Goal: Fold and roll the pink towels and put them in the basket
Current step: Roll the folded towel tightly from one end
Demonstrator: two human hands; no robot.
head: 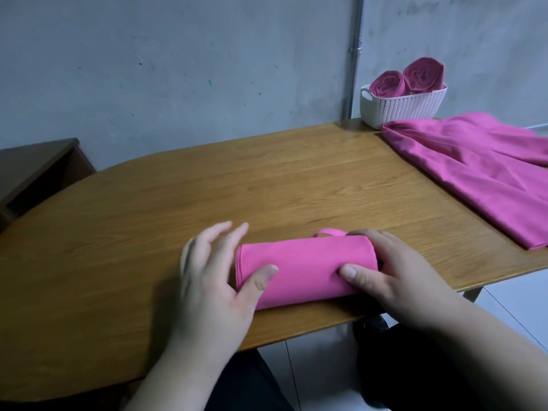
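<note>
A rolled pink towel [305, 268] lies near the front edge of the wooden table [207, 185]. My right hand [394, 274] grips its right end, thumb on top and fingers curled behind it. My left hand [213, 280] is at the left end, thumb resting on the roll, fingers spread and lifted off it. A white basket [397, 109] stands at the far right of the table with two rolled pink towels [406, 80] in it. Loose pink towels [486, 170] lie spread flat in front of the basket.
A grey wall with a vertical pipe [354, 54] runs behind the table. A dark wooden cabinet [35, 167] stands at the left. My dark-clothed legs [415, 366] are under the table's front edge over a white tiled floor.
</note>
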